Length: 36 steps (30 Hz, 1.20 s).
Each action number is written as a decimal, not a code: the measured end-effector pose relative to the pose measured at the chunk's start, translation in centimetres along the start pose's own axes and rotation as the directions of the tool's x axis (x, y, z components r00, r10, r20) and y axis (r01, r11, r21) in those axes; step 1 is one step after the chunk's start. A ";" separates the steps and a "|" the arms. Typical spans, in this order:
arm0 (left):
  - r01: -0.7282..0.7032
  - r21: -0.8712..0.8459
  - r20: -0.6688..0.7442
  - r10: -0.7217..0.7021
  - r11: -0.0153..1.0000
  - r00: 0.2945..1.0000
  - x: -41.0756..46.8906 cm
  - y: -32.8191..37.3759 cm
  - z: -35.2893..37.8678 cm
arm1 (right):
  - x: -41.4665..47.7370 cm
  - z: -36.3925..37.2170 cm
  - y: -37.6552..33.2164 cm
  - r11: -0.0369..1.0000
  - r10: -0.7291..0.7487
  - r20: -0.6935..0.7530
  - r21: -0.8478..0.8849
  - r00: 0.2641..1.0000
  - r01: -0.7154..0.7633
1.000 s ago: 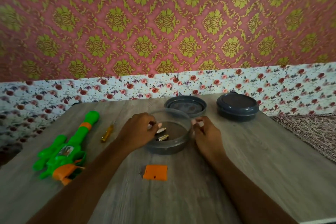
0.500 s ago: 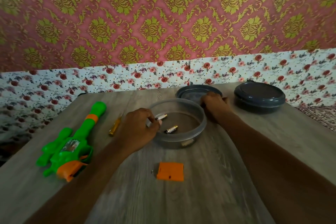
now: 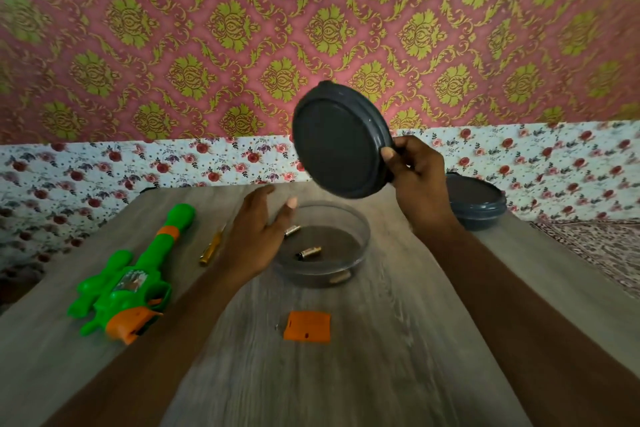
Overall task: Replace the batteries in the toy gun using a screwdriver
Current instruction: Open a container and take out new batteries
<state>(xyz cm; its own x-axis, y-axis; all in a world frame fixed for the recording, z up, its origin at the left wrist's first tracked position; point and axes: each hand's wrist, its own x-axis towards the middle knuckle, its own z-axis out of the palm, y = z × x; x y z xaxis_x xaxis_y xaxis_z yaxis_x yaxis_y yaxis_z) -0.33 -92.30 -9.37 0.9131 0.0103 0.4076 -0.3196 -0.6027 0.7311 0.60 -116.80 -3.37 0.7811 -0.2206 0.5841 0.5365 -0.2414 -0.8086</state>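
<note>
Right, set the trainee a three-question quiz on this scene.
1. True or false: the right hand holds the lid clear of the table.
2. The orange cover lies: A) on the gun, B) on the table, C) on the lid?
3. Fill in: the batteries lie in the ___.

Key: 1 true; 2 B; 3 bowl.
</note>
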 end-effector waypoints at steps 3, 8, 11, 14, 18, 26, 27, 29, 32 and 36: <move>0.090 -0.357 0.020 -0.089 0.930 0.996 0.3 2.4 -0.6 | -1.9 0.8 -2.3 0.888 0.282 0.076 0.357 0.956 -0.290; 0.278 -0.290 -0.059 -0.307 0.916 0.950 0.5 2.4 -1.1 | -3.0 1.2 -1.1 0.826 0.518 0.042 0.234 0.854 -0.513; 0.307 -0.107 -0.089 -0.317 0.946 0.944 -0.5 2.6 -0.2 | -3.6 1.9 1.7 0.850 0.465 0.035 -0.297 0.885 -0.435; 0.321 -0.033 -0.194 -0.321 0.947 0.927 -1.5 3.5 1.2 | -4.5 2.8 3.8 0.749 0.472 -0.010 -0.524 0.881 -0.407; 0.433 -0.066 -0.194 -0.437 0.899 0.878 -1.6 3.6 2.2 | -4.6 3.6 4.6 0.700 0.528 -0.020 -0.555 0.849 -0.449; 0.485 -0.052 -0.161 -0.487 0.873 0.859 0.6 1.1 2.8 | -2.6 3.9 5.3 0.709 0.573 -0.010 -0.496 0.820 -0.501; 0.488 -0.070 -0.166 -0.492 0.870 0.854 0.7 1.1 2.6 | -2.3 3.9 5.3 0.702 0.601 -0.010 -0.470 0.799 -0.535; 0.499 -0.063 -0.159 -0.503 0.864 0.850 1.0 1.4 2.2 | -1.8 3.8 5.1 0.689 0.650 0.005 -0.424 0.760 -0.587; 0.535 -0.091 -0.120 -0.542 0.840 0.831 1.5 1.7 2.0 | -1.3 3.7 5.1 0.704 0.650 -0.002 -0.374 0.760 -0.603; 0.621 -0.208 -0.076 -0.646 0.756 0.760 2.1 1.1 1.5 | -1.5 3.1 5.7 0.720 0.663 -0.031 -0.248 0.748 -0.648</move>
<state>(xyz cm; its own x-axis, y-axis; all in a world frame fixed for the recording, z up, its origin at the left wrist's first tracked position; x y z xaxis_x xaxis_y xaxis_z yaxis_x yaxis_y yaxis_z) 1.58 -94.18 -8.54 0.8811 0.4574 -0.1207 0.2730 -0.2833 0.9194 3.51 -114.97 -9.07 0.9302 -0.3540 -0.0968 -0.1992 -0.2655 -0.9433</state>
